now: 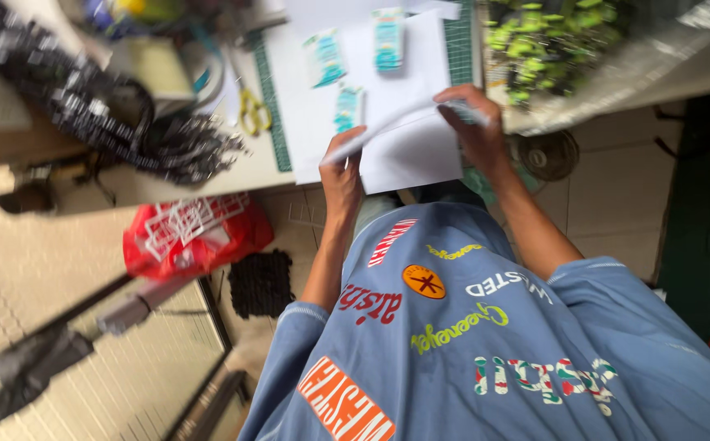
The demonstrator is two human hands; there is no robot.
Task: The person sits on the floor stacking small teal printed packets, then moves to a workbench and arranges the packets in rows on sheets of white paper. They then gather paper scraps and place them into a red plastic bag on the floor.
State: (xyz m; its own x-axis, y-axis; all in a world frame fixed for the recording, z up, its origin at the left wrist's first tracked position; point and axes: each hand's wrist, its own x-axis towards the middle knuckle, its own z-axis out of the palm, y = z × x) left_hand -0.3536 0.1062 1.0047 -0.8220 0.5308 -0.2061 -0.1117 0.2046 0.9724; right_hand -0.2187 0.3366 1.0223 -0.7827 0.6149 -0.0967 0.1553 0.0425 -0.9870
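soft even daylight, heavy motion blur throughout, mild glare on the white paper (pixel 388 122)

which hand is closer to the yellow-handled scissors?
Left. The left hand grips the near edge of the white paper, a short way to the right of the scissors. The right hand holds the paper's far side, farther from them.
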